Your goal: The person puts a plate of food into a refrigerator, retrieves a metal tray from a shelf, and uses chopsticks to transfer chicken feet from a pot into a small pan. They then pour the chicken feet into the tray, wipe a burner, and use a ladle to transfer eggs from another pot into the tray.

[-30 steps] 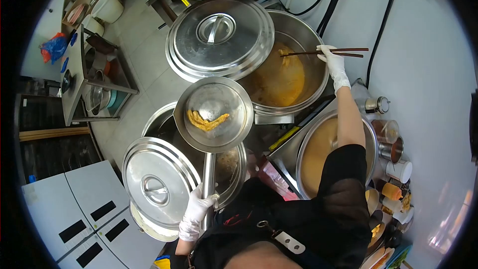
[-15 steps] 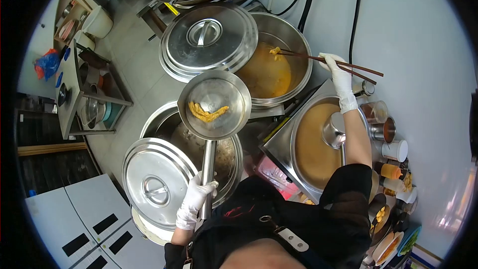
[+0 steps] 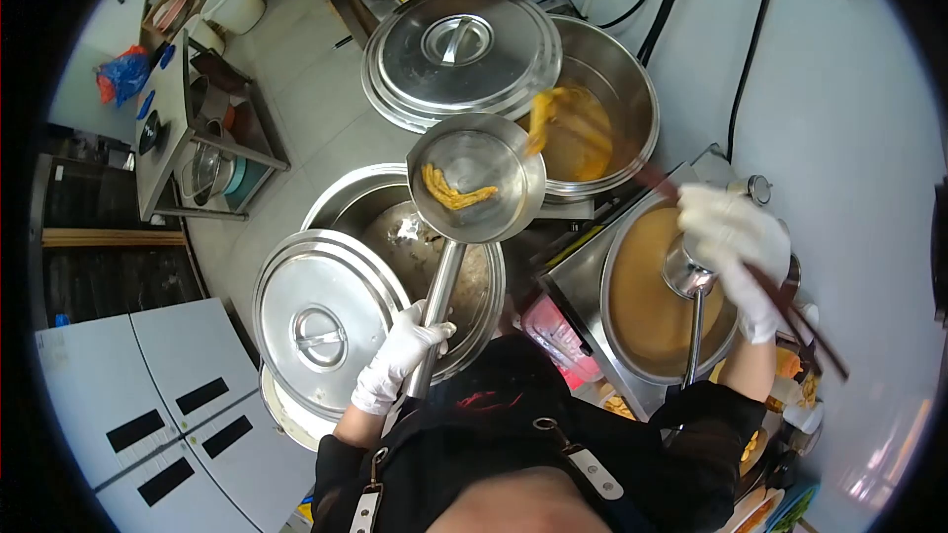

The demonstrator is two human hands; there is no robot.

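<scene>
My left hand [image 3: 403, 350], in a white glove, is wrapped round the handle of a large metal ladle [image 3: 499, 145]. A yellow-brown food piece [image 3: 456, 190] lies in its bowl. My gloved right hand [image 3: 726, 237], smeared by motion, holds dark chopsticks [image 3: 790, 311]. Their far ends are blurred near another yellow piece [image 3: 540, 121], which hangs between the ladle and the back pot [image 3: 642, 109] of orange-brown broth. The ladle is above the edge of a second pot [image 3: 321, 205] with dark contents.
One lid [image 3: 405, 69] partly covers the back pot; another lid [image 3: 286, 316] leans over the left pot. At right, a pot of brown liquid [image 3: 647, 311] holds a second ladle [image 3: 691, 281]. Jars and bowls line the right wall. A metal side table [image 3: 163, 153] stands left.
My right hand has moved down and toward me. The yellow piece at the chopsticks has risen out of the broth toward the ladle. The whole view has shifted slightly.
</scene>
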